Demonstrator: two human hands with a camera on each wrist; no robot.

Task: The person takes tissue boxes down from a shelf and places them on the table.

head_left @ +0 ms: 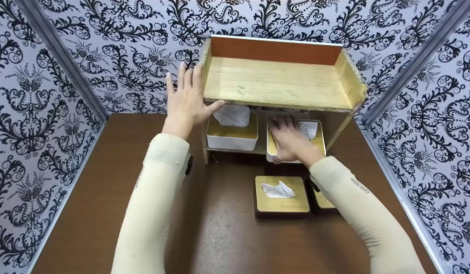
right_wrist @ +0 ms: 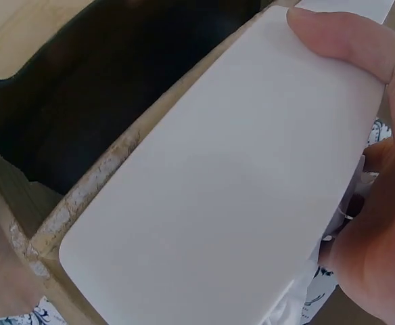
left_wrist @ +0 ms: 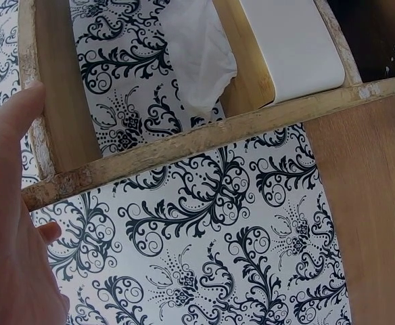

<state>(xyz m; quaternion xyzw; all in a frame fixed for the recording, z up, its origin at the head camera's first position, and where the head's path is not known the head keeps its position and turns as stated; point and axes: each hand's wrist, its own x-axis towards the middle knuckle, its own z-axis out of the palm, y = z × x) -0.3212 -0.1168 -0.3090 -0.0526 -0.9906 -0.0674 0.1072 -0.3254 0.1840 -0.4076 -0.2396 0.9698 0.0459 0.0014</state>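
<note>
My left hand rests at the left upright of a small wooden shelf, fingers spread and thumb along the top board's edge. My right hand grips a white tissue box with a wooden lid in the right part of the lower level. Its thumb presses the white front wall, while the other fingers reach over the lid beside the tuft of tissue. In the head view this box juts out past the shelf's front edge. A second white tissue box sits in the left part of that level.
Two dark tissue boxes with wooden lids stand on the brown table in front of the shelf. One dark box is in full view; the other dark box is partly hidden by my right sleeve. Patterned walls enclose the table.
</note>
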